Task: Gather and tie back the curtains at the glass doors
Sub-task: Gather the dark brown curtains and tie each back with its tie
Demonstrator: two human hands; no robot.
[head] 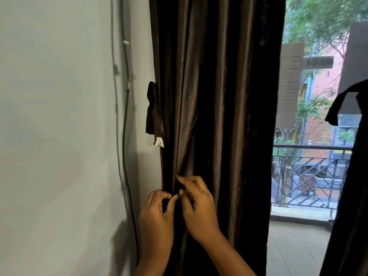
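Brown satin fills the middle of the view: the curtain [215, 116] hangs in gathered folds beside the wall [59, 136], already drawn off the glass door [310, 116]. Nearest the camera, the left hand [157, 214] and the right hand [199, 204] meet at the curtain's left edge. The left hand's fingers curl and appear to pinch a dark bit of fabric between thumb and forefinger. The right hand's fingers are bent too, pinching the fold just beside it. Whether they hold a tie strap or only the curtain cloth cannot be told; motion blur hides the detail.

Judging by this, the step in hand is securing the bundle. To do it well, the person should keep the folds bunched tight with one hand while the other works the fastening, since slippery satin seems likely to slide loose if both grips ease at once.

Higher on the edge hangs a short dark tieback [153, 110] with a white tag [158, 142] below it, untouched. It looks like the intended strap, so the hands may need to reach up for it.

A grey cable [125, 136] runs down the wall. Farther right, a second curtain [350, 176] stands already tied. Beyond the glass are a balcony railing [310, 176] and trees [328, 16].
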